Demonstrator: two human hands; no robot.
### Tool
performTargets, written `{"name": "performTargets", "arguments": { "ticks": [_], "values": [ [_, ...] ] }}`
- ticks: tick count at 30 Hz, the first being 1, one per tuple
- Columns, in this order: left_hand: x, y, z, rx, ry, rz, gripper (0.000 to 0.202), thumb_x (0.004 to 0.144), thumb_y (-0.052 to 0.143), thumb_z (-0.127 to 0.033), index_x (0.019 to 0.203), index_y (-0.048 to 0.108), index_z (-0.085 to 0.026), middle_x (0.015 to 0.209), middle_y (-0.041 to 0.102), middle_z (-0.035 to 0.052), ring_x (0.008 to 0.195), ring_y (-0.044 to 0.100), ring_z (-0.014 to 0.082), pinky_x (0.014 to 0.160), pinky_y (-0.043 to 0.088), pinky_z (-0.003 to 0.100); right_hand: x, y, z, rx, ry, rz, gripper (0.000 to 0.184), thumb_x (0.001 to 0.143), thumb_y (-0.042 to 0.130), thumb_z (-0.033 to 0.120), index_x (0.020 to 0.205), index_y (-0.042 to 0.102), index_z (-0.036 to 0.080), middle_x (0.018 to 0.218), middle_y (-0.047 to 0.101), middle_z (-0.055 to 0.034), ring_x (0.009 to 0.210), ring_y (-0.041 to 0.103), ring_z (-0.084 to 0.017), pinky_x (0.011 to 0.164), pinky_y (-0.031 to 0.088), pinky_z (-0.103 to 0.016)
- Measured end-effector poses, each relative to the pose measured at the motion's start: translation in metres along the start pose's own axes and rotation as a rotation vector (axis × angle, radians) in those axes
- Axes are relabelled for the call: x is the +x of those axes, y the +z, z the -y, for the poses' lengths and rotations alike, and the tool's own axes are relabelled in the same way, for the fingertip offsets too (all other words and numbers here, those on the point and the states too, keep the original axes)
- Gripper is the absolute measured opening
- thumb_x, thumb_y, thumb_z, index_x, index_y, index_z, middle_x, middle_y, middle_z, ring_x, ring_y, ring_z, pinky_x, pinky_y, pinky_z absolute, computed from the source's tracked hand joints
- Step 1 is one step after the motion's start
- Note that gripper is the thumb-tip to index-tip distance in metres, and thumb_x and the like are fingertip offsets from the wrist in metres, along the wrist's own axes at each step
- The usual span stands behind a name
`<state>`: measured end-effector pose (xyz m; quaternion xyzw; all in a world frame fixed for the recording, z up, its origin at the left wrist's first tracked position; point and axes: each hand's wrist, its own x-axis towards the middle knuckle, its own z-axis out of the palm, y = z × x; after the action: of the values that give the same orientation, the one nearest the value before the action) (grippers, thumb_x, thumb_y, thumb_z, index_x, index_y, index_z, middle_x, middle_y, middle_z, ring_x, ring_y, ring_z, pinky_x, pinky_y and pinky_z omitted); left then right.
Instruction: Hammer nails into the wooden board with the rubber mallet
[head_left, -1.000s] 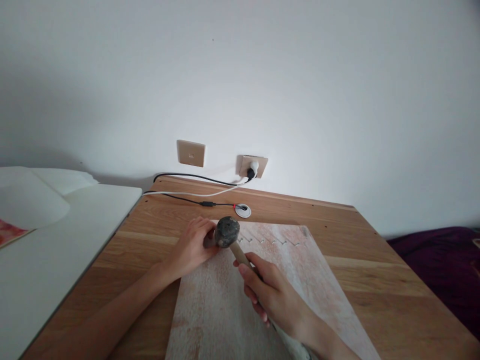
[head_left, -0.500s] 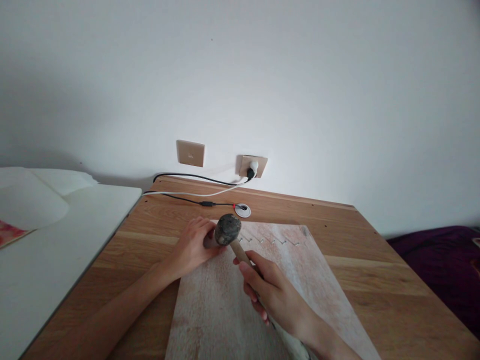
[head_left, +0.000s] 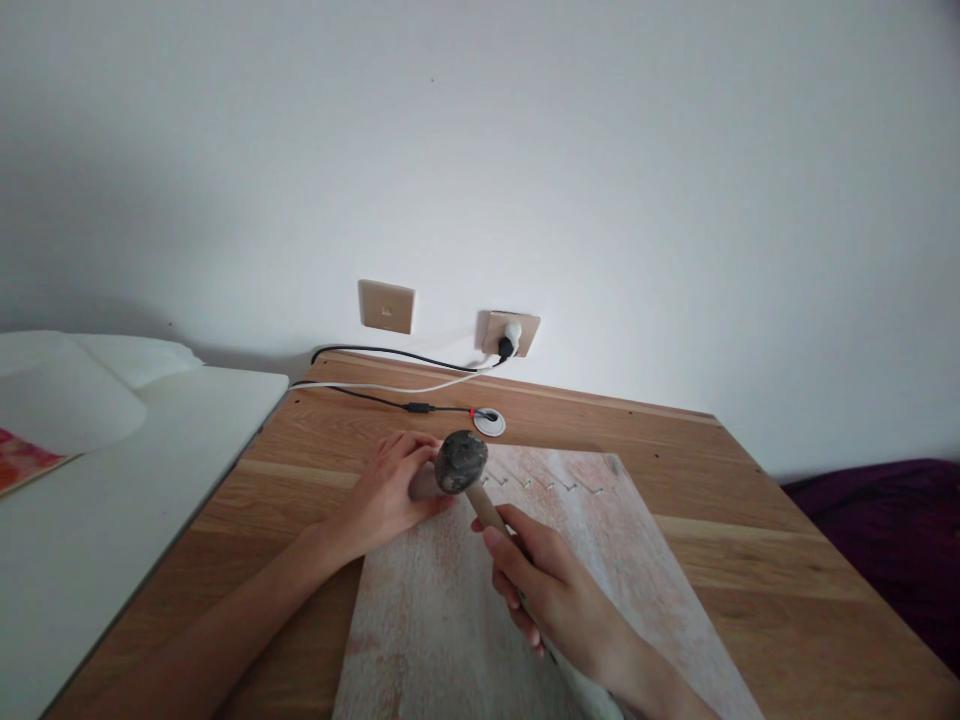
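Note:
My right hand [head_left: 551, 585] is wrapped round the wooden handle of a hammer [head_left: 460, 462], whose dark round head hangs just above the far left corner of a pale whitewashed board [head_left: 450, 610]. My left hand [head_left: 386, 490] rests at that corner with its fingers curled in a pinch right under the hammer head; what they pinch is hidden. A row of small nails [head_left: 555, 484] runs along the board's far edge, to the right of the hammer head.
The board lies on a wooden table [head_left: 750, 560] against a white wall. Black and white cables [head_left: 390, 385] run from a wall socket [head_left: 511, 333] to a round cable port [head_left: 487, 421]. A white table [head_left: 112, 500] with paper sheets stands to the left. Dark purple fabric [head_left: 885, 540] lies at the right.
The hammer head has dipped and shifted very slightly beside my left fingers. Both hands stay at the board's far left corner.

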<state>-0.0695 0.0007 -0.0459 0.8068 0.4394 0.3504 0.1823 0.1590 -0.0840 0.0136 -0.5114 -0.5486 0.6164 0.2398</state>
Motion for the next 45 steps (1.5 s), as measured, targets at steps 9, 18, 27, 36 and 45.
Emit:
{"name": "performTargets", "arguments": {
  "ticks": [9, 18, 27, 36, 45],
  "values": [
    [-0.0018, 0.0024, 0.0038, 0.011, 0.015, 0.002, 0.04, 0.077, 0.089, -0.036, 0.112, 0.072, -0.025, 0.126, 0.071, 0.0087, 0.121, 0.063, 0.0343, 0.107, 0.046, 0.054, 0.0001, -0.0016, 0.0015, 0.012, 0.006, -0.008, 0.044, 0.101, 0.051, 0.067, 0.098, 0.053, 0.023, 0.061, 0.047, 0.0117, 0.037, 0.04, -0.004, 0.03, 0.034, -0.013],
    [-0.0013, 0.0007, 0.0014, 0.022, 0.003, 0.017, 0.038, 0.077, 0.09, -0.038, 0.107, 0.073, -0.024, 0.125, 0.071, 0.0087, 0.121, 0.063, 0.0345, 0.108, 0.045, 0.054, 0.002, -0.0028, -0.0015, 0.007, -0.001, -0.018, 0.042, 0.102, 0.051, 0.064, 0.102, 0.053, 0.022, 0.062, 0.047, 0.0122, 0.036, 0.039, -0.003, 0.03, 0.033, -0.012],
    [-0.0012, -0.0007, 0.0004, 0.007, -0.006, 0.015, 0.041, 0.077, 0.09, -0.037, 0.112, 0.073, -0.024, 0.125, 0.071, 0.009, 0.12, 0.063, 0.0353, 0.107, 0.045, 0.055, 0.0029, -0.0009, 0.0002, -0.012, -0.027, -0.027, 0.042, 0.102, 0.05, 0.064, 0.098, 0.052, 0.022, 0.061, 0.047, 0.012, 0.036, 0.04, -0.003, 0.03, 0.033, -0.012],
    [-0.0021, 0.0042, 0.0059, 0.037, 0.027, 0.007, 0.042, 0.078, 0.089, -0.04, 0.112, 0.073, -0.024, 0.125, 0.071, 0.0089, 0.12, 0.063, 0.0349, 0.107, 0.045, 0.056, 0.0011, -0.0015, 0.0021, -0.027, -0.011, -0.028, 0.043, 0.101, 0.051, 0.065, 0.098, 0.052, 0.023, 0.062, 0.049, 0.0115, 0.037, 0.042, -0.003, 0.031, 0.034, -0.012],
    [-0.0015, 0.0026, 0.0041, 0.034, 0.019, 0.008, 0.043, 0.076, 0.09, -0.037, 0.113, 0.073, -0.023, 0.124, 0.071, 0.0085, 0.119, 0.064, 0.0352, 0.106, 0.046, 0.055, 0.0017, -0.0008, 0.0017, 0.029, -0.001, 0.01, 0.045, 0.099, 0.053, 0.068, 0.096, 0.053, 0.023, 0.061, 0.049, 0.0118, 0.036, 0.041, -0.003, 0.029, 0.033, -0.012]
  ]
}}
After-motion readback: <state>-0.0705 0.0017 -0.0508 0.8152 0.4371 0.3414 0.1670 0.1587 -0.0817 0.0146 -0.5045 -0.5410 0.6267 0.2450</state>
